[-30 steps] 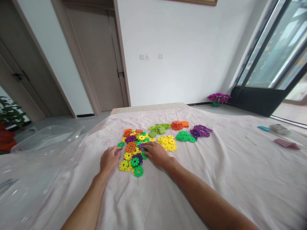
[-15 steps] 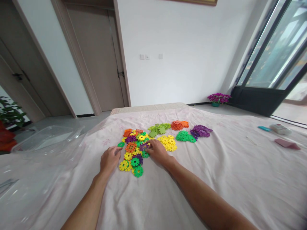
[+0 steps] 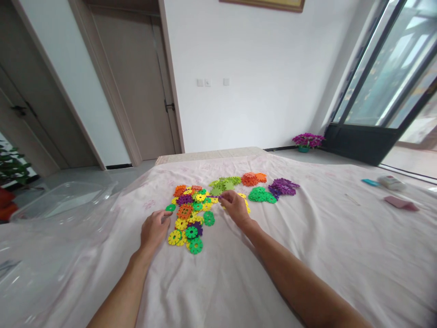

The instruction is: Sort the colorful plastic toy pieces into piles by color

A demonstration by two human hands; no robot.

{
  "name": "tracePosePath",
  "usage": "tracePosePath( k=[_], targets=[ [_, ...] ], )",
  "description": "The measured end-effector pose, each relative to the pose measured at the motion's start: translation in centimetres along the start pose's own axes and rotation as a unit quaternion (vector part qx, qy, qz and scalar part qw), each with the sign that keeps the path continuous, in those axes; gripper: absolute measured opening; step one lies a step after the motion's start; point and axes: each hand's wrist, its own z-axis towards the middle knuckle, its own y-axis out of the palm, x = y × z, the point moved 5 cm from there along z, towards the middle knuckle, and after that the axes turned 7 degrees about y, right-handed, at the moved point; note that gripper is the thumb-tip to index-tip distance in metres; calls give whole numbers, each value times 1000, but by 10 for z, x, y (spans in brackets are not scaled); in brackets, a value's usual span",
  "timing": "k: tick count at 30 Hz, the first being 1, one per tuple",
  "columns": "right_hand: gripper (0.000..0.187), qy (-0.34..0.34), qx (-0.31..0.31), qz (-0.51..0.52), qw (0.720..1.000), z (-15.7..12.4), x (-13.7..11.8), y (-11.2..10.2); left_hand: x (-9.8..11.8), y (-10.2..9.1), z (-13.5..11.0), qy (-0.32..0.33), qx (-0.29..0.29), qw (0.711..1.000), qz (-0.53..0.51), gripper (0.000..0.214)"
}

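My right hand [image 3: 235, 207] pinches a purple plastic building piece [image 3: 213, 197], seen nearly edge-on. It hangs over the yellow pile [image 3: 243, 200], which the hand partly hides. Left of it lies a mixed heap of notched plastic pieces, among them an orange square piece [image 3: 185, 211], a purple piece [image 3: 185, 200], a yellow disc [image 3: 174, 237] and a green disc [image 3: 195, 246]. My left hand [image 3: 154, 228] rests on the cloth beside this heap, fingers loosely bent and apart, holding nothing I can see. A single green disc [image 3: 170, 207] lies just beyond its fingertips.
Sorted piles stand farther back: light green [image 3: 225, 184], orange [image 3: 251, 179], green [image 3: 261, 194] and purple [image 3: 282, 187]. Clear plastic containers [image 3: 68, 200] are at the left. A blue object [image 3: 370, 182], a white object [image 3: 391, 182] and a pink item [image 3: 401, 203] lie at the right.
My right hand has lifted a purple piece off the mixed heap and moved right with it, uncovering a green disc. My left hand has stayed almost in place.
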Motion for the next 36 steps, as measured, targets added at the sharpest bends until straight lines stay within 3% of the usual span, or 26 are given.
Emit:
tracePosePath(
  k=[5,9,12,15,20,23,27,31,36],
  targets=[
    [30,75,94,101,988,27,29,-45,-1,1,0,2,-2,1000,2,32],
    [32,105,205,76,970,40,57,-93,-4,3,1,0,-3,1000,3,33],
    [41,125,305,84,940,43,78,-130,-4,3,1,3,-3,1000,3,33],
    [55,154,349,58,922,41,96,-158,-5,3,1,0,-5,1000,0,32],
    [56,199,346,-108,911,33,107,-173,-4,4,1,-3,-9,1000,1,33],
    [45,158,328,-150,919,33,97,-162,-4,4,1,-4,-10,1000,5,34],
    [41,139,256,-221,931,35,83,-141,-4,3,1,-3,-6,1000,3,34],
    [42,167,222,-329,903,31,74,-141,-5,3,1,-4,-8,1000,0,33],
    [46,232,165,-373,883,33,79,-154,-6,5,1,-4,-10,1000,-6,33]
  ],
)
